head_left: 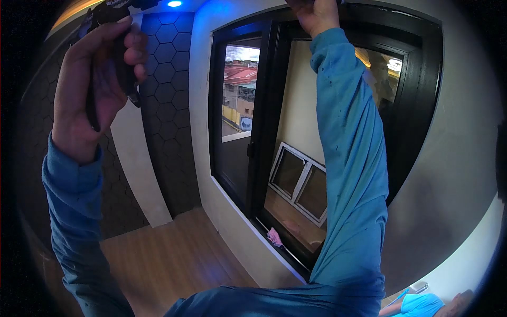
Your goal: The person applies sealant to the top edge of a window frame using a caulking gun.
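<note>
My left hand is raised at the upper left, its fingers wrapped round a pair of dark-handled pliers. The two handles point down past the palm. The dark head of the pliers reaches the top edge, where it is partly cut off. My right hand is lifted at the top centre, in front of the upper part of a black window frame. Its fingers run out of view, so what they hold or touch is hidden.
Through the window, a white two-pane frame leans against a wall. A pink cloth lies on the sill. A dark hexagon-panelled wall stands to the left above a wooden floor. Another person in a light-blue shirt is at lower right.
</note>
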Available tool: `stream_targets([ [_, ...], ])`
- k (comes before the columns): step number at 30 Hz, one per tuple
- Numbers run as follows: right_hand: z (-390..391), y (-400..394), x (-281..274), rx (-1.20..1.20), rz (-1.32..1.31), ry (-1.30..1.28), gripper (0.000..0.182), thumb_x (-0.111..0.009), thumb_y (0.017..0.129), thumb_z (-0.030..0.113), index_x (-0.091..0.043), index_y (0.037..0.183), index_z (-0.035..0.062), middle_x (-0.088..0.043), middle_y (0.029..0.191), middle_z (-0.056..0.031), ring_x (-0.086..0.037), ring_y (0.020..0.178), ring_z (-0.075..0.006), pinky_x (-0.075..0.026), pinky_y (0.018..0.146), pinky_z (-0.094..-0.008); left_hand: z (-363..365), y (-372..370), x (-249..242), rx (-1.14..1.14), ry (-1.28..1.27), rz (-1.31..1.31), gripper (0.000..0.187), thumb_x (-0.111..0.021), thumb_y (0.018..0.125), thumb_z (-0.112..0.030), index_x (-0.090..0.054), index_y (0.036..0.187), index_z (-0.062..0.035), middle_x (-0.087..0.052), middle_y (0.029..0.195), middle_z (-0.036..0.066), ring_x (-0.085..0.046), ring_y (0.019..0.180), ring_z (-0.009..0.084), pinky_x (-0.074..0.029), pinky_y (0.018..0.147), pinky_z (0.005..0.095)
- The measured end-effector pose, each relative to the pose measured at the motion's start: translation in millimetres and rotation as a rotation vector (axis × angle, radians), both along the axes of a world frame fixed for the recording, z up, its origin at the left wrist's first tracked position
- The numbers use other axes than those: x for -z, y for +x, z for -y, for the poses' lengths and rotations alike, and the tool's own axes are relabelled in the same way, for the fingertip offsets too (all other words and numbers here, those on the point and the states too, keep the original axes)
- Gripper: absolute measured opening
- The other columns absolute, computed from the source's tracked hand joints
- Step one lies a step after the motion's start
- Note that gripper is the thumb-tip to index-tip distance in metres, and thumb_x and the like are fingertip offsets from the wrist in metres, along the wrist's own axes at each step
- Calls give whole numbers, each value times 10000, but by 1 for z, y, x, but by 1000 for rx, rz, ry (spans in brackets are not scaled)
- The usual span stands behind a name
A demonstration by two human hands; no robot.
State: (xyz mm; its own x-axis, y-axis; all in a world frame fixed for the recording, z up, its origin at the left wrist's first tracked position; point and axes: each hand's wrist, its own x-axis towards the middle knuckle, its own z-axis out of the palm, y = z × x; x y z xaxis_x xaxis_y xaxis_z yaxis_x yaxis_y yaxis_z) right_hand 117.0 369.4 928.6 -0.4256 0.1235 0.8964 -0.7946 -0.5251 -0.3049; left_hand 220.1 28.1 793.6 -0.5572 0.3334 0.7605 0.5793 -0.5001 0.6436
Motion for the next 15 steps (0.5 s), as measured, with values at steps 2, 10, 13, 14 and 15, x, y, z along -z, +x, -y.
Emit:
stream_targets([
  [2, 1, 4, 0, -8, 0, -26, 227, -524, 892, 242, -556, 989, 41, -632, 906, -124, -647, 816, -287, -574, 758, -426, 0, 2, -1, -5, -1, -7, 136, -524, 936, -192, -525, 939, -56, -478, 751, -40, -446, 601, 41, -431, 573, 208],
  [10, 1, 19, 2, 38, 2, -38, 230, -529, 889, 238, -548, 993, 34, -617, 911, -134, -638, 807, -287, -572, 753, -425, -2, 11, 1, 15, -18, -38, 139, -528, 935, -208, -511, 915, -72, -486, 753, -39, -459, 601, 36, -428, 551, 205],
  [13, -1, 22, 2, 37, 0, -38, 229, -532, 888, 234, -544, 999, 34, -608, 908, -133, -629, 814, -291, -572, 747, -422, -4, 15, 3, -6, 15, -28, 144, -527, 934, -218, -499, 904, -80, -481, 747, -37, -459, 591, 35, -425, 539, 205],
  [14, -2, 22, 3, 29, -7, -51, 229, -534, 886, 233, -543, 999, 35, -608, 907, -133, -627, 813, -291, -572, 745, -421, -5, 16, 4, -8, 8, -33, 147, -527, 934, -222, -492, 897, -84, -478, 743, -37, -457, 585, 36, -423, 533, 205],
  [15, -3, 24, 2, 20, -17, -66, 228, -537, 884, 232, -543, 998, 35, -607, 907, -133, -626, 812, -291, -573, 742, -421, -8, 19, 4, -8, 8, -33, 147, -527, 934, -222, -492, 897, -84, -478, 743, -37, -457, 585, 36, -423, 533, 205],
])
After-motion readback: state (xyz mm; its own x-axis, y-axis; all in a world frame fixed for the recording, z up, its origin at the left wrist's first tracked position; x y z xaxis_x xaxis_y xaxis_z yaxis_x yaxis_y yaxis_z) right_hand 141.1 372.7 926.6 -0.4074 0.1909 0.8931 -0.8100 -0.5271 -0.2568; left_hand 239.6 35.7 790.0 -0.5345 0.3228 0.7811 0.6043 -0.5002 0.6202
